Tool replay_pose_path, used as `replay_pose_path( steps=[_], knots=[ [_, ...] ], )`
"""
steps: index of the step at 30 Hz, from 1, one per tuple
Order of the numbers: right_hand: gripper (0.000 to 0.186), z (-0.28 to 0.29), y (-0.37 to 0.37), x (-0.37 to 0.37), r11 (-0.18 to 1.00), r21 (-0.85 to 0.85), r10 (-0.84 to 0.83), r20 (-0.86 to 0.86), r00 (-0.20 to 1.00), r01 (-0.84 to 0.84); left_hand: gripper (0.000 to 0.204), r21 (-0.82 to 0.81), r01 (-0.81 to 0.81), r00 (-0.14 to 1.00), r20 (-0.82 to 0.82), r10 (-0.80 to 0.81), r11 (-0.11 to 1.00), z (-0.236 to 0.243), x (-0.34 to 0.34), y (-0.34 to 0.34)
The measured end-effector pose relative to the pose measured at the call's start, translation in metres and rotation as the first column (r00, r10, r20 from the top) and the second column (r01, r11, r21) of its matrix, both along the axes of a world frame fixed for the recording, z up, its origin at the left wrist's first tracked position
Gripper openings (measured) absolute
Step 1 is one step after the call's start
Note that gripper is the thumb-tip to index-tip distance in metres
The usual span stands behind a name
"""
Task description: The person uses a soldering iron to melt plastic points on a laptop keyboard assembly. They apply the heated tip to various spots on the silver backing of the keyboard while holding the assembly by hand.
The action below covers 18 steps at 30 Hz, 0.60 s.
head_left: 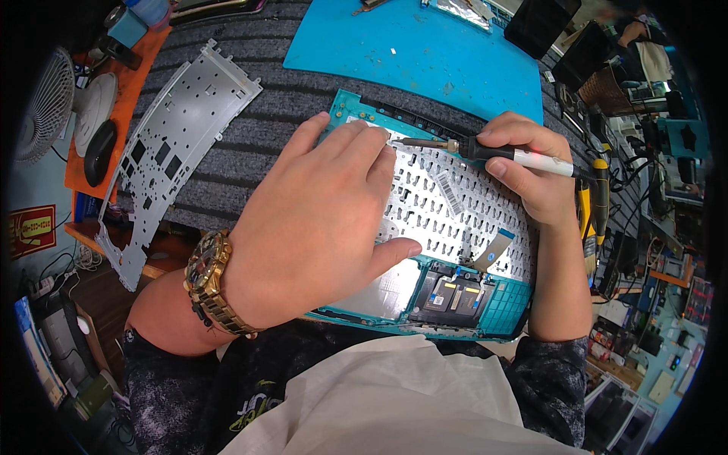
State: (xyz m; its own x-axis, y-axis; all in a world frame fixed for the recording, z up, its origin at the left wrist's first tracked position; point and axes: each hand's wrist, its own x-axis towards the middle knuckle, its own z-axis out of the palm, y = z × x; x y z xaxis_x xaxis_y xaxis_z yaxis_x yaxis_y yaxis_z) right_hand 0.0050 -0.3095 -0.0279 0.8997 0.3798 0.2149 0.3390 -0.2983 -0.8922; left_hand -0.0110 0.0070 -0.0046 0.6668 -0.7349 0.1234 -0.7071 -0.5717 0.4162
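Observation:
My left hand (326, 205) lies flat, fingers stretched and thumb apart, over the upper left of a teal laptop cover (516, 309). Set in that cover is the silvery back of a keyboard (413, 201), with a barcode label (450, 193) and a ribbon cable (497, 249). My right hand (527, 163) is closed round a soldering iron (557, 164) with a white and black handle. Its tip points left, close by my left fingertips; whether it touches the keyboard back, I cannot tell. Toward me sits a dark touchpad module (453, 297).
A perforated metal plate (186, 114) lies to the left on the striped grey cloth (254, 57). Beyond the laptop cover is a blue mat (409, 53). Yellow-and-black hand tools (599, 189) lie at the right, near my forearm. A black mouse (101, 154) and a fan (45, 114) stand far left.

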Motion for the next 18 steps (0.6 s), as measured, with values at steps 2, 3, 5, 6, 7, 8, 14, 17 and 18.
replay_pose_path(
  steps=[2,3,5,6,7,8,14,17,18],
  knots=[
    [0.025,-0.0004,-0.0003,-0.0001,1.0,0.014,-0.008,-0.007,1.0,0.008,0.077,-0.003,-0.001,1.0,0.002,0.001,1.0,0.0001,-0.0002,0.0],
    [0.025,-0.0009,-0.0013,0.0002,1.0,0.014,-0.003,-0.003,1.0,0.003,0.077,-0.001,-0.001,1.0,0.003,0.001,1.0,0.0002,-0.0004,0.0],
    [0.025,-0.0009,-0.0016,0.0002,1.0,0.014,0.002,0.001,1.0,-0.002,0.076,0.001,-0.001,1.0,0.003,0.001,1.0,0.0002,-0.0004,0.0001],
    [0.025,-0.0004,-0.0012,0.0001,1.0,0.015,0.002,-0.002,1.0,-0.002,0.076,0.001,0.001,1.0,0.003,-0.001,1.0,0.0,-0.0002,0.0001],
    [0.025,0.0001,-0.0009,0.0001,1.0,0.016,0.002,-0.006,1.0,-0.002,0.076,0.001,0.003,1.0,0.003,-0.003,1.0,-0.0002,-0.0001,0.0],
    [0.025,0.0003,-0.0007,0.0003,1.0,0.016,0.002,-0.006,1.0,-0.001,0.076,0.001,0.003,1.0,0.003,-0.003,1.0,0.0,0.0,-0.0001],
    [0.026,-0.0004,-0.0007,0.0013,1.0,-0.016,0.013,0.007,1.0,-0.013,0.075,0.01,0.004,1.0,-0.01,-0.004,1.0,0.0009,0.0005,0.0006],
    [0.027,-0.0019,-0.0024,0.0016,1.0,-0.001,0.022,0.006,1.0,-0.022,0.075,0.005,0.005,1.0,-0.006,-0.005,1.0,0.001,0.0003,0.0007],
    [0.028,-0.0017,-0.0027,0.0011,1.0,0.01,0.018,-0.016,1.0,-0.018,0.075,0.005,0.004,1.0,-0.004,-0.004,1.0,0.0012,0.0002,0.0009]
  ],
)
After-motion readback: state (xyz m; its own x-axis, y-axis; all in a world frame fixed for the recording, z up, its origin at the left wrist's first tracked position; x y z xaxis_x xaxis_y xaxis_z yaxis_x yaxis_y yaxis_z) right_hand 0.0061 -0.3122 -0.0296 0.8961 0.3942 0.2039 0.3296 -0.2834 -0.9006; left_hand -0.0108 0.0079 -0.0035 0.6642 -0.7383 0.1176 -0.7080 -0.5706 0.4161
